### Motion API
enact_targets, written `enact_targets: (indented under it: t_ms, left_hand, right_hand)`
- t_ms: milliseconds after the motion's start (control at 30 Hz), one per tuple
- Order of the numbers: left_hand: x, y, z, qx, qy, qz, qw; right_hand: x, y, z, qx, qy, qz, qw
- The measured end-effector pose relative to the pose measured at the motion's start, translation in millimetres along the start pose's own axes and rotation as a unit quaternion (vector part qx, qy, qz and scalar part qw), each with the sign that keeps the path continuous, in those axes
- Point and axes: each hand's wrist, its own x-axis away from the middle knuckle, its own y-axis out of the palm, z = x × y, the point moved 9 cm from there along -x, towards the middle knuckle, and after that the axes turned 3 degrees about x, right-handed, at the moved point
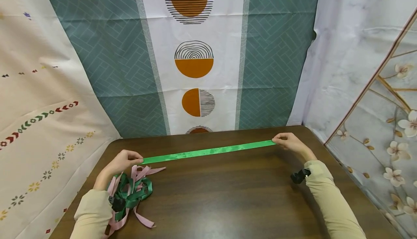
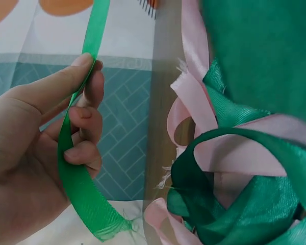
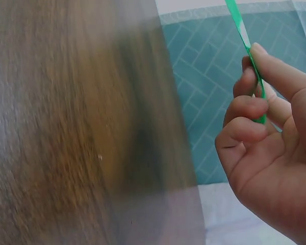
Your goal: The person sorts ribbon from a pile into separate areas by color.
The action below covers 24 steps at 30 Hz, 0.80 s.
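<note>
A bright green ribbon (image 1: 208,151) stretches taut between both hands above the table, its right end a little higher in the head view. My left hand (image 1: 122,163) pinches it between thumb and forefinger. In the left wrist view, a loose tail of the green ribbon (image 2: 84,194) with a frayed end hangs past the palm. With thumb and fingertips, my right hand (image 1: 290,143) pinches the other end, and only a short bit of it shows below the thumb in the right wrist view. Beneath the left wrist lies a tangled pile of pink and dark green ribbons (image 1: 131,195).
The brown wooden table (image 1: 221,199) runs back to a patterned curtain (image 1: 195,105). More printed cloth hangs along the left and right sides. Each sleeve carries a small black wrist camera, the right wrist camera (image 1: 300,176) standing out at the cuff.
</note>
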Motion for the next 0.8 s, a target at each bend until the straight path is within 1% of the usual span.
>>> enact_targets:
  t_ms: [167, 333, 467, 567, 633, 800]
  left_hand:
    - [-1.8, 2.5, -5.6, -0.013, -0.02, 0.016, 0.9996]
    - [-3.5, 2.8, -13.5, -0.018, -0.036, 0.022, 0.9989]
    - [-4.8, 1.1, -15.5, -0.022, -0.038, 0.025, 0.9987]
    - [-5.3, 1.1, -15.3, -0.024, -0.032, 0.022, 0.999]
    - [-5.7, 1.7, -18.4, -0.021, -0.04, 0.023, 0.9987]
    - [-5.5, 6.1, -25.0, -0.02, -0.045, 0.016, 0.9987]
  right_hand:
    - [4.4, -10.1, 6.1, -0.001, 0.01, 0.017, 0.9998]
    - [8.0, -17.9, 8.3, 0.005, 0.027, 0.031, 0.9991]
    - [9.8, -24.5, 7.9, 0.025, 0.031, 0.041, 0.9983]
    - [11.2, -29.8, 7.6, 0.038, 0.031, 0.05, 0.9975]
    - [12.1, -33.7, 8.5, 0.049, 0.033, 0.06, 0.9965]
    - [15.6, -41.7, 12.8, 0.094, 0.045, 0.087, 0.9908]
